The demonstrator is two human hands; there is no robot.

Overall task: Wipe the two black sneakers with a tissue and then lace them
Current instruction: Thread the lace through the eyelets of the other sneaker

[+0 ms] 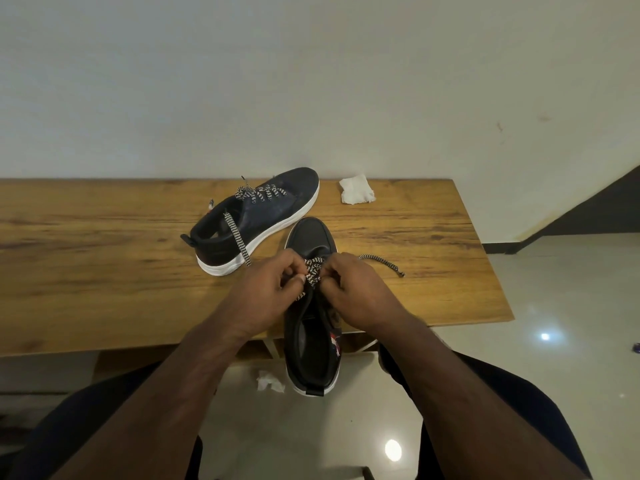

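Observation:
Two black sneakers with white soles are on the wooden table point(104, 244). The far sneaker point(256, 220) lies at an angle with its black-and-white lace threaded and one end hanging over its side. The near sneaker point(311, 344) points away from me, its heel jutting past the table's front edge. My left hand point(266, 292) and my right hand point(356, 292) meet over its eyelets, each pinching the checkered lace point(313, 271). One loose lace end point(381, 263) trails right on the table. A white tissue point(356, 190) lies near the far edge.
A crumpled tissue point(268, 381) lies on the glossy tiled floor point(571, 306) below the table's front edge, between my knees. A plain wall rises right behind the table. The table's right end is near a dark stair skirting point(588, 216).

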